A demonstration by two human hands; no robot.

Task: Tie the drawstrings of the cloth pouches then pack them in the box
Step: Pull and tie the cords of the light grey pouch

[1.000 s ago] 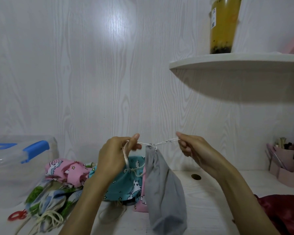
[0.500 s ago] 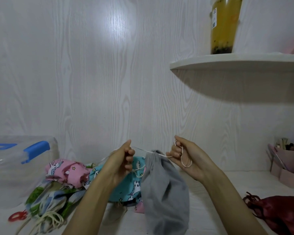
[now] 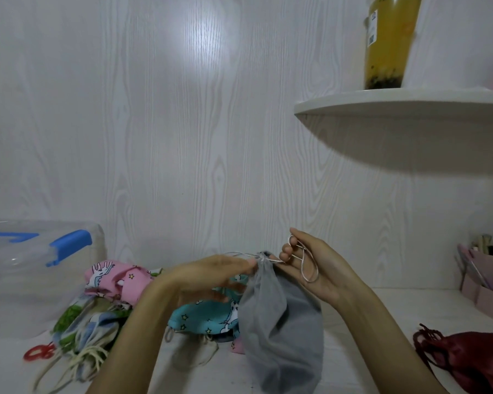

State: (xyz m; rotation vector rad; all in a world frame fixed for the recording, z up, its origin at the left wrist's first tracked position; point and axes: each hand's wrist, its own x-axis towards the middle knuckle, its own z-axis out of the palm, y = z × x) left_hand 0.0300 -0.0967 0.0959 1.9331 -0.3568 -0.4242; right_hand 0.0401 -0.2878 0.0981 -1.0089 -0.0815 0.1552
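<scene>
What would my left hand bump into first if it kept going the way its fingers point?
Most likely the gathered neck of the grey pouch: the left hand points rightward with fingertips already at it. Beyond sits the right hand, though depth is unclear.

I face a white wood-grain wall (image 3: 160,132), with a bright patch of reflected light (image 3: 208,38) high on it. At upper right a curved white shelf (image 3: 396,105) projects from the wall and casts a shadow beneath. I see a cup of yellow drink (image 3: 389,44) standing on it. Below runs the white worktop (image 3: 362,331).
</scene>
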